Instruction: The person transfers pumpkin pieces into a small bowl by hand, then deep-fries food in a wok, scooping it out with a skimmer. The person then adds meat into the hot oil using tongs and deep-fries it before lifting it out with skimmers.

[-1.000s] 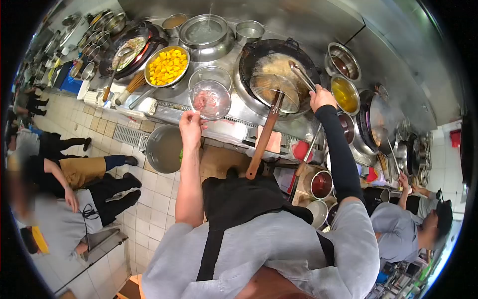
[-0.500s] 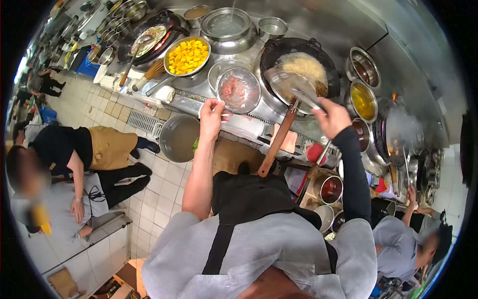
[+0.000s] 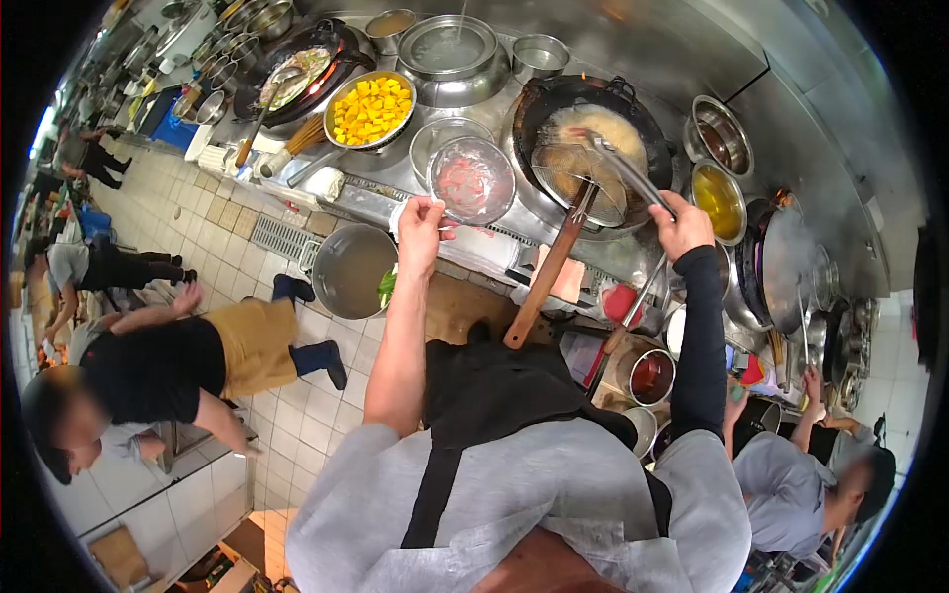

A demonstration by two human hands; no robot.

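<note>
My left hand [image 3: 423,232] grips the rim of a shallow bowl [image 3: 473,188] with pinkish-red residue, perhaps raw meat, inside. Metal tongs [image 3: 641,180] are in my right hand [image 3: 682,227], their tips over a black wok [image 3: 536,117] of pale, foaming liquid. A small reddish piece shows at the tips; whether they pinch it is unclear. Across the wok's near side rests a wire strainer [image 3: 573,183], its wooden handle [image 3: 547,277] pointing toward my apron. Another bowl [image 3: 427,144] stands just behind the one I hold.
A pan of yellow cubes [image 3: 372,111] and a large lidded pot [image 3: 450,54] stand at the back. Right of the wok is a bowl of yellow oil [image 3: 719,201]. A big pot [image 3: 346,272] stands at left. One person [image 3: 158,341] is at left, another [image 3: 791,484] at right.
My right hand has shifted right and slightly down, and the tongs' tips have swung right over the foam. Less red stuff shows in the bowl. The person at left has moved nearer.
</note>
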